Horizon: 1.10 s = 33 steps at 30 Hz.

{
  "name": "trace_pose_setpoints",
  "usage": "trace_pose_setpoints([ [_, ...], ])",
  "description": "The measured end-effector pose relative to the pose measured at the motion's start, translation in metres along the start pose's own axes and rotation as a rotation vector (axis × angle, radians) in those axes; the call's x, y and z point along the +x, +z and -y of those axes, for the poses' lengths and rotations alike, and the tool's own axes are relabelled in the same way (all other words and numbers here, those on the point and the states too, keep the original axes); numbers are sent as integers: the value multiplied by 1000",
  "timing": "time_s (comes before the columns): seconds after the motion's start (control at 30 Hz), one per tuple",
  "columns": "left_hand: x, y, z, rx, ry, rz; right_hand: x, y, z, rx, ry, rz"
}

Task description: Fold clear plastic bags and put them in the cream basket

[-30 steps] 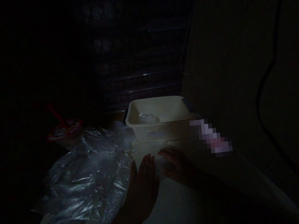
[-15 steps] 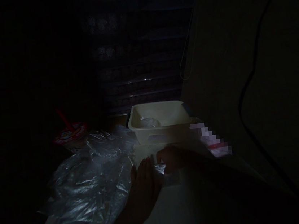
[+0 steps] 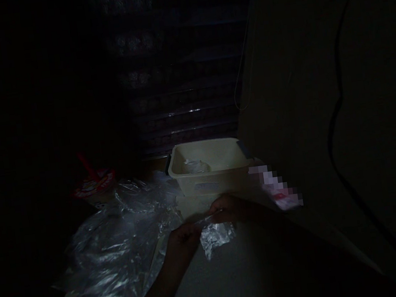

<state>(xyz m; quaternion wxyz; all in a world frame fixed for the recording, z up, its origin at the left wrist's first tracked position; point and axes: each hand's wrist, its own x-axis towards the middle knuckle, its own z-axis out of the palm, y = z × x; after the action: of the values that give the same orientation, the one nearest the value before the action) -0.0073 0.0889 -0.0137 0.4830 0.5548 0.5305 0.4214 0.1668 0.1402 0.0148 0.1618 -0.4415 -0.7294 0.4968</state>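
Both hands pinch the upper edge of a small clear plastic bag [image 3: 216, 237], which hangs crumpled and shiny above the pale tabletop [image 3: 200, 288]. My left hand [image 3: 183, 242] is closed at the bag's left corner. Across from it, my right hand [image 3: 227, 208] grips the right part of the same edge, its fingers mostly in shadow. Just beyond the hands stands a cream plastic bin [image 3: 202, 181] with dark handles. Inside it lies a small clear plastic packet [image 3: 197, 166]. The scene is very dark, so what the bag holds, if anything, is unclear.
A large heap of clear plastic [image 3: 106, 256] spreads over the table's left side. Behind it is a cup with a red lid [image 3: 96, 182] and a red straw. A pinkish-white packet [image 3: 279, 191], partly blurred, lies right of the bin. A dark cable [image 3: 346, 183] runs down at right.
My left hand has gone from lying flat with fingers stretched to pinching the bag. The small bag has been lifted and now hangs between both hands.
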Motion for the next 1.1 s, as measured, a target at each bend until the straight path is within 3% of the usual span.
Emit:
trace_pose_setpoints([
  [0.2,2,1,4,-99,-32,-119,0,9,1,139,50,-223],
  [0.43,6,-5,3,-189,-28,-209,-4,16,-3,168,-44,-205],
  [0.67,-2,3,-15,-285,-49,-138,-13,22,18,156,-85,-350],
  [0.83,13,-22,-58,-263,14,-134,-17,-18,62,122,-203,-505],
  [0.93,37,-44,-81,-94,191,-310,-4,-59,86,230,-222,-659],
  [1.0,55,-52,-87,-32,254,-395,12,-82,95,424,-135,-731],
  [1.1,78,-56,-85,39,293,-460,42,-103,93,449,20,-648],
])
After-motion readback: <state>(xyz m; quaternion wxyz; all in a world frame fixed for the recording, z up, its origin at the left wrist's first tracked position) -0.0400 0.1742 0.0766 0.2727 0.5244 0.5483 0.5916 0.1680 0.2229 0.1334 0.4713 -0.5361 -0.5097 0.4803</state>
